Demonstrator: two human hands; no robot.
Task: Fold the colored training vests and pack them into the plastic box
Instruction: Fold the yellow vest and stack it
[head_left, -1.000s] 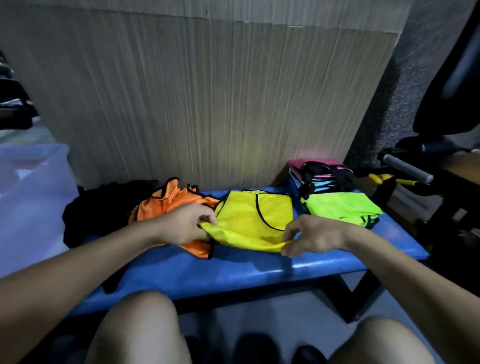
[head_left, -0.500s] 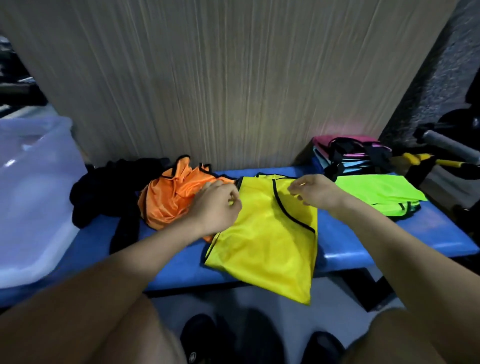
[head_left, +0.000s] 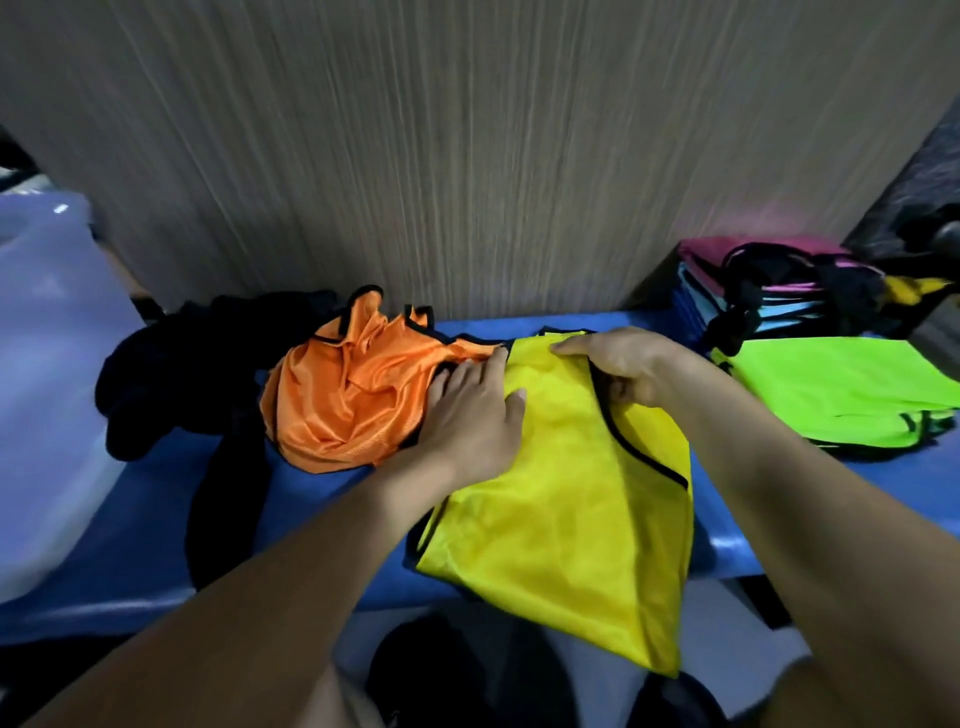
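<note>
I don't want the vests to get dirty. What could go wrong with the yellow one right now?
The yellow vest hangs well over the front edge of the blue bench, so it could slide to the floor if the left hand and right hand let go. The crumpled orange vest touches its top corner, so that corner might snag or bunch during the fold. The plastic box sits far to the left, so the fold may loosen on the way.

No legible text, label, brand, number or sign anywhere in view: none on vests, bench, box or wall panel.
</note>
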